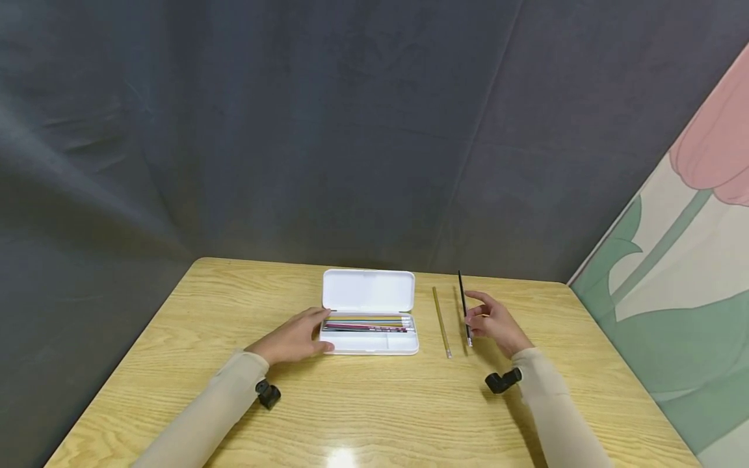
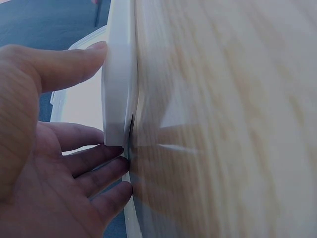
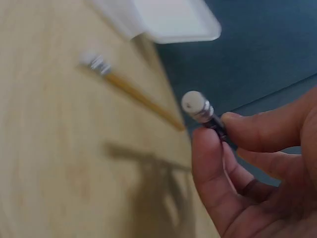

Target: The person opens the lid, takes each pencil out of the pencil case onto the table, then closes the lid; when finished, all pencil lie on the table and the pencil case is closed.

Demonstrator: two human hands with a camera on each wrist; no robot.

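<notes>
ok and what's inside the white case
Several pencils in different colours lie lengthwise along the far side of the white case. Anything underneath them is covered, so I can't tell what's there.

Beige-sleeved arms (image 1: 205,409) extend from the near side, the bare left hand (image 1: 297,338) spread, the bare right hand (image 1: 494,325) pinching.

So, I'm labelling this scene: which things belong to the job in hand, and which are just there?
Likely the job:
black pencil, pinched by the right hand
white case, left hand on it
pencils inside it
loose yellow pencil

Just there:
dark curtain
flower-patterned backdrop
wrist cameras
</notes>
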